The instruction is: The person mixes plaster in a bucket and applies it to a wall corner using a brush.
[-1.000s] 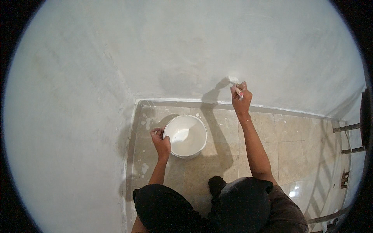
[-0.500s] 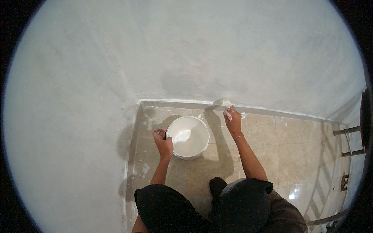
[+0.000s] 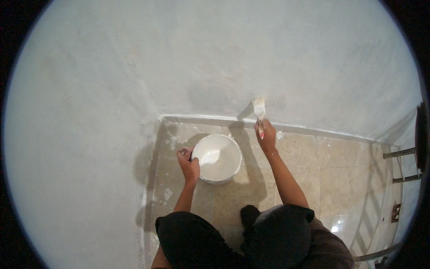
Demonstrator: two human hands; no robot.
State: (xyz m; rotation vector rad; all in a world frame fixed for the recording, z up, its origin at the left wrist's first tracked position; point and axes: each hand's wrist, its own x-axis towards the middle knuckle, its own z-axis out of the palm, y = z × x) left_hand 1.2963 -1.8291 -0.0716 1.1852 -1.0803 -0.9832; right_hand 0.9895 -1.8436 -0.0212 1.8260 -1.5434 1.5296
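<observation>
Count, left to right: one left hand [image 3: 188,166], one bucket [image 3: 229,152], one brush [image 3: 258,107], one right hand [image 3: 266,134]. The left hand, left of centre, has its fingers bent and its thumb over the rim, grasping the bucket at its left edge. The bucket is white and stands upright near the centre of the frame; how full it is cannot be told. The brush is above and right of it, pale bristles toward the top of the frame, with red on the handle. The right hand's fingers are clenched around that handle; whether the bristles touch the surface behind cannot be told.

Surroundings, again from the left: one side wall [image 3: 76,134] fills the left of the frame and one back wall [image 3: 268,54] the top. Several white spots [image 3: 168,193] mark the tiled floor [image 3: 295,184] left of the bucket. Two knees [image 3: 190,242] in black cloth stand at the bottom, hiding part of the floor; one dark foot [image 3: 249,215] shows between them. At the right edge, two bars [image 3: 400,152] extend beside one dark object [image 3: 421,139], cut off and not identifiable.
</observation>
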